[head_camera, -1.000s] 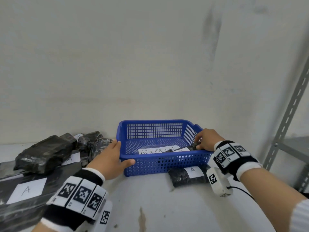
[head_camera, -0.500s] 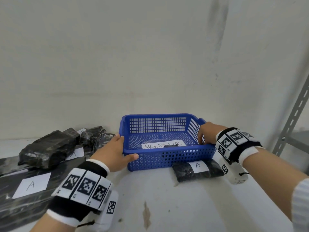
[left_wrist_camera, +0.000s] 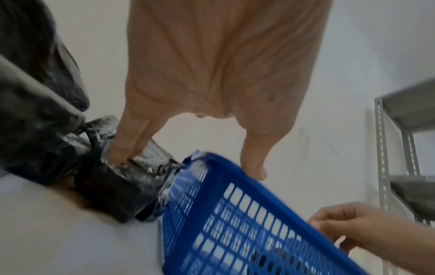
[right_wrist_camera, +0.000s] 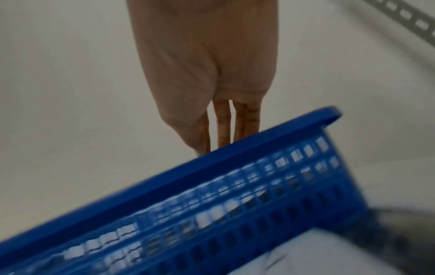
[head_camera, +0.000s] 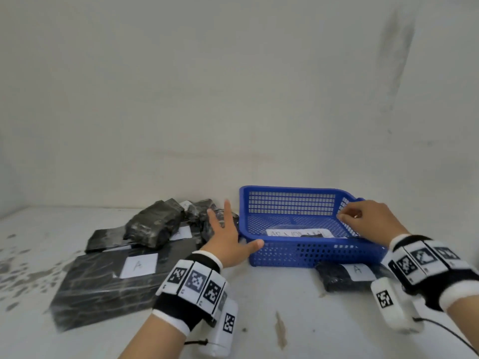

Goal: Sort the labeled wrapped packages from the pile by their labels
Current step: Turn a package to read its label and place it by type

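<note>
L hand (head_camera: 225, 239) opened off basket (head_camera: 311, 255).

— What stands behind all this?
— A pale wall (head_camera: 181, 99), with a dark smear (head_camera: 396, 47) high on its right side.
— And underneath?
— A white tabletop (head_camera: 272, 307), flecked with grey spots (head_camera: 23, 275) along its left edge and one brown stain (head_camera: 281, 330) near the front.
— Anything off to the side?
— A grey metal rack (left_wrist_camera: 400, 148) with punched uprights, against the wall.
</note>
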